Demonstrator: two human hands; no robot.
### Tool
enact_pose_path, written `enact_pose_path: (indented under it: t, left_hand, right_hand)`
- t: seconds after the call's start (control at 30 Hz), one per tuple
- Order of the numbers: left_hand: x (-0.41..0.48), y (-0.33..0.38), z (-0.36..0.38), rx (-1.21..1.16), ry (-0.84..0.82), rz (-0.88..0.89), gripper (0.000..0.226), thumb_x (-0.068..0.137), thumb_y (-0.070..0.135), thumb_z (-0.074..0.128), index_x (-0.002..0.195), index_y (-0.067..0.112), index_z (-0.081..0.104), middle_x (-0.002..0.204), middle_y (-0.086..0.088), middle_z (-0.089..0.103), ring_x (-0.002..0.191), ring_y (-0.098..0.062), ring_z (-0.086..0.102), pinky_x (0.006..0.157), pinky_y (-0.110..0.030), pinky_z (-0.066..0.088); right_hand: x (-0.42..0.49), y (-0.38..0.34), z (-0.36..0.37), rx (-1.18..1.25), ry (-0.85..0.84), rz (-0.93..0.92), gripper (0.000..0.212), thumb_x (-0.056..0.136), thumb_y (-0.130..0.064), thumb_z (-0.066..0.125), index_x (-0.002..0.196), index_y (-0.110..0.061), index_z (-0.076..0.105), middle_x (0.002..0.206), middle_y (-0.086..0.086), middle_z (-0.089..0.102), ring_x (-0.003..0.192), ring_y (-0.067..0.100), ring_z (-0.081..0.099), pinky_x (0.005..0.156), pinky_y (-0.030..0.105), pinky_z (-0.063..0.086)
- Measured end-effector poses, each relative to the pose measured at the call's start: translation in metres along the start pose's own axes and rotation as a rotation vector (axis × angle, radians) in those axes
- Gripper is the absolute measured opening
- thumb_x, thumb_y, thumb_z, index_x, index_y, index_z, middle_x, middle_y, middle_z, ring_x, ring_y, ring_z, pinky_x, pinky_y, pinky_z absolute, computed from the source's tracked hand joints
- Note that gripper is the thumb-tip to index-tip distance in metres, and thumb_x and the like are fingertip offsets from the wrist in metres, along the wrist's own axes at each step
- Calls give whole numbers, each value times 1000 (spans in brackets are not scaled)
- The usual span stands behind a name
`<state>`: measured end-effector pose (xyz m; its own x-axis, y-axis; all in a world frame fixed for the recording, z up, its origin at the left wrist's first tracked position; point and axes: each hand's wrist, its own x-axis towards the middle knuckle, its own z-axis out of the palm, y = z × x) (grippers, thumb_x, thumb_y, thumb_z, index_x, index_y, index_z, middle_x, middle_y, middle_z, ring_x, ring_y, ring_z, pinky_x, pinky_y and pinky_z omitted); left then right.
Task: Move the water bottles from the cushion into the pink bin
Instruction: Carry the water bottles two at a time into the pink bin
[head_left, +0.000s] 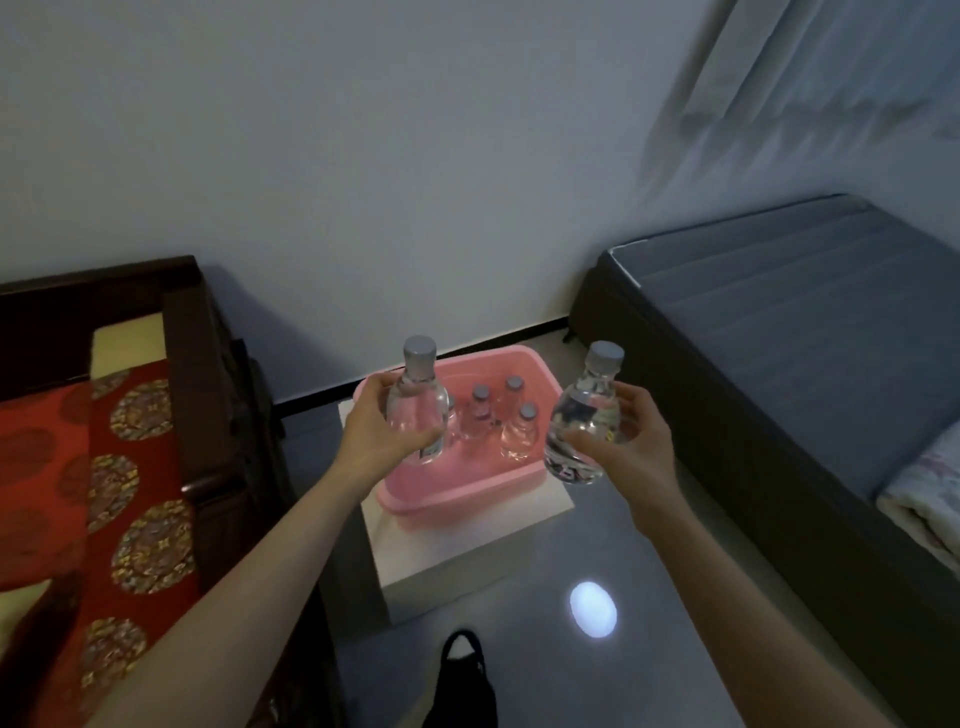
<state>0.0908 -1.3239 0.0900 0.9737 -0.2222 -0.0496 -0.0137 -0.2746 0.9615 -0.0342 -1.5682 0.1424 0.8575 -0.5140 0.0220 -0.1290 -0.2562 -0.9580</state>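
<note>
Water bottles are the subject of this head-camera view, which looks down past two bare forearms. The left hand (382, 434) holds one clear bottle (417, 402) upright, fingers wrapped round its body, with the grey cap above the fingertips. The right hand (631, 441) grips a second clear bottle (584, 415), which is tilted so its cap leans toward the left hand; the fingers curl round its far side and the thumb crosses the front. Both bottles are in the air, above the near edge of the pink bin (457, 501).

Beyond and below the fingers, the bin sits on a low white stand (467, 551). Inside it stand at least four bottles in the bin (511, 426), capped and upright; part of the interior is hidden behind the left hand's bottle.

Beside the left forearm lies a red patterned cushion (130, 467) on a dark wooden seat; the part in view carries no bottles, though some of it is out of frame. Past the right hand is a grey mattress (779, 338).

By this showing the task is well along: several bottles are already binned, and these two are not yet set down.
</note>
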Motion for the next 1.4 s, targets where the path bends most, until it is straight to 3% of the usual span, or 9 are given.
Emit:
enact_pose_path:
  t: [0.17, 0.4, 0.57, 0.7, 0.87, 1.0, 1.13, 1.23, 1.4]
  left_hand:
    - [44, -4, 21, -56, 44, -54, 64, 54, 23, 86, 99, 38, 43, 104, 9, 60, 95, -11, 63, 71, -20, 48]
    - [92, -31, 47, -12, 68, -142, 67, 58, 13, 84, 111, 23, 44, 101, 22, 51, 89, 6, 57, 66, -9, 47]
    - [109, -76, 63, 30, 95, -244, 71, 58, 14, 85, 117, 19, 45, 114, 1, 56, 106, -18, 58, 86, -35, 52]
    - [114, -102, 76, 56, 165, -325, 72, 56, 13, 86, 113, 26, 43, 114, 8, 54, 110, -16, 53, 88, -31, 47]
    - [129, -136, 89, 103, 266, -377, 67, 53, 14, 86, 110, 15, 51, 110, -1, 60, 104, -20, 56, 81, -27, 48]
    - [140, -166, 98, 218, 338, -418, 70, 51, 2, 85, 112, 11, 53, 118, -11, 55, 112, -27, 46, 95, -32, 38]
    - [153, -192, 106, 224, 374, -483, 69, 50, 1, 84, 110, 17, 53, 118, -10, 57, 109, -26, 54, 95, -34, 44]
    - [161, -201, 111, 174, 393, -498, 63, 52, 2, 81, 108, 17, 54, 115, -9, 60, 105, -26, 60, 93, -42, 49]
    - [166, -207, 114, 122, 417, -496, 61, 55, 2, 79, 108, 19, 54, 113, -7, 63, 105, -24, 62, 95, -41, 49]
  right_hand:
    - [59, 15, 12, -78, -88, 3, 63, 56, -9, 88, 104, -34, 57, 99, -12, 67, 85, -3, 65, 69, 13, 50]
    - [134, 56, 44, -134, -235, 35, 54, 58, -13, 89, 97, -36, 59, 92, -28, 68, 81, -11, 64, 63, 3, 45]
    - [161, 106, 77, -176, -333, 137, 56, 55, -36, 89, 100, -41, 56, 97, -20, 69, 86, 2, 68, 70, 25, 55]
    - [175, 142, 99, -262, -375, 184, 59, 51, -50, 87, 98, -43, 52, 94, -24, 68, 81, -4, 66, 64, 17, 51]
    - [189, 189, 132, -360, -466, 204, 59, 53, -28, 87, 97, -25, 47, 94, -6, 67, 84, 13, 65, 67, 30, 52]
    - [188, 213, 152, -356, -508, 172, 59, 58, -18, 84, 102, -30, 47, 94, -13, 64, 85, 2, 61, 66, 14, 43]
    - [182, 237, 164, -392, -555, 179, 53, 63, -13, 80, 108, -20, 52, 95, -4, 61, 85, 20, 62, 69, 21, 44]
    - [182, 243, 168, -381, -505, 229, 53, 68, -20, 84, 110, -18, 51, 100, 1, 63, 87, 19, 62, 74, 28, 49]
    - [185, 252, 168, -437, -479, 261, 61, 65, 5, 75, 116, -13, 47, 105, 5, 61, 90, 23, 61, 68, 15, 40]
